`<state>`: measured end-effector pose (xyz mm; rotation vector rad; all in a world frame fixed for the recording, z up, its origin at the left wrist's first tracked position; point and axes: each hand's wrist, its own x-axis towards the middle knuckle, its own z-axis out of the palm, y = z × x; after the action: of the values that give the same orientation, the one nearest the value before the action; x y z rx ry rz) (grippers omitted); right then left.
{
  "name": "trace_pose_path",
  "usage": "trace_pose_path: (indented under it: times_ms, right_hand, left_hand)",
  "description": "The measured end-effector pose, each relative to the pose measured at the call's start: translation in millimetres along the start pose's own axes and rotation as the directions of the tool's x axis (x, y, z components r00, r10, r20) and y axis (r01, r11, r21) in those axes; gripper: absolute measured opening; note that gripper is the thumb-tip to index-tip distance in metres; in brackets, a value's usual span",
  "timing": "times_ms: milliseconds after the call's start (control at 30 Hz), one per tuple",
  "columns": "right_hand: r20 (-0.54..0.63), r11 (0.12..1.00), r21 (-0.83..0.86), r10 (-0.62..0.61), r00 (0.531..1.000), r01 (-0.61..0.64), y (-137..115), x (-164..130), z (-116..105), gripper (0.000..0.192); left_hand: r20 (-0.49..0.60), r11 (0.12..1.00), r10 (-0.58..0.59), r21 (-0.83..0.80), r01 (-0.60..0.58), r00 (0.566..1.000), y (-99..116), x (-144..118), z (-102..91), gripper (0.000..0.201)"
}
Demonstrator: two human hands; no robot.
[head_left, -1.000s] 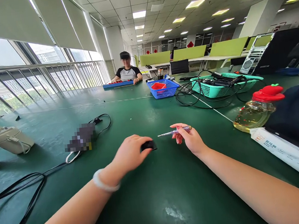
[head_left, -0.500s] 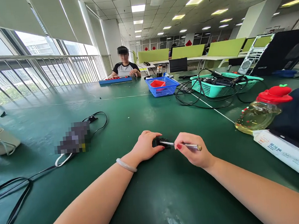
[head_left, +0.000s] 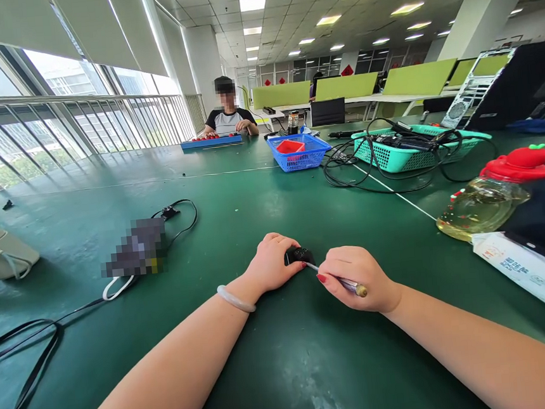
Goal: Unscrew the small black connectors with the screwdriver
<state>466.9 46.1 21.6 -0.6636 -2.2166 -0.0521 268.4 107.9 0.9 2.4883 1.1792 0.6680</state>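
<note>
My left hand [head_left: 274, 261], with a pale bangle on its wrist, grips a small black object [head_left: 300, 255] against the green tabletop between thumb and fingers. Its upper face looks dotted, but its kind cannot be made out. My right hand [head_left: 359, 274] is closed around a slim silver screwdriver [head_left: 351, 285] with a brass-coloured end cap. The screwdriver is tilted, its thin shaft pointing left to the near right edge of the black object, close to my left thumb. Whether the tip touches the object is too small to tell.
A blue basket [head_left: 300, 159] and a teal basket [head_left: 393, 161] with black cables stand further back. At right are a red-lidded bottle [head_left: 485, 205] and a white packet [head_left: 521, 272]. A cabled dark device [head_left: 137, 248] lies left. A person [head_left: 229, 116] sits opposite behind a blue tray [head_left: 212, 143].
The screwdriver's tip has moved from over the black object's top to its near right edge, and its handle end is lower. My left hand still grips the object. The view has shifted slightly.
</note>
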Motion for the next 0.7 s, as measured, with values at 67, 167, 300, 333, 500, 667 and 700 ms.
trace_pose_path:
  times_ms: [67,167,300,333,500,667,700]
  right_hand:
    - [0.012,0.998,-0.053,-0.035,0.999,0.036,-1,0,0,0.026]
    - [0.061,0.992,-0.111,-0.047,0.997,0.054,-1,0,-1,0.027]
    - [0.1,0.983,-0.163,-0.067,0.993,0.083,-2,0,2,0.027]
    - [0.12,0.98,-0.174,-0.075,0.99,0.096,-2,0,3,0.027]
    - [0.312,0.954,-0.208,-0.147,0.939,0.218,-5,-1,11,0.03]
    - [0.242,0.994,-0.097,-0.023,0.97,0.047,-2,-1,5,0.029]
    - [0.207,0.999,-0.027,0.048,0.977,-0.043,0,-1,3,0.029]
  left_hand:
    - [-0.002,1.0,0.002,-0.005,-0.002,1.0,1,0,-0.1,0.029]
    - [0.005,1.0,0.001,-0.013,-0.001,1.0,1,0,-0.2,0.027]
    - [0.005,1.0,-0.012,-0.013,0.012,1.0,-1,1,0.8,0.028]
    - [0.003,1.0,-0.013,-0.011,0.013,1.0,-2,1,1.2,0.028]
    - [0.004,0.999,-0.034,0.006,0.034,0.999,-3,2,1.9,0.028]
    - [-0.002,0.998,-0.054,0.009,0.054,0.999,-1,2,0.6,0.029]
    - [-0.001,0.998,-0.057,0.007,0.057,0.998,-1,2,0.2,0.029]
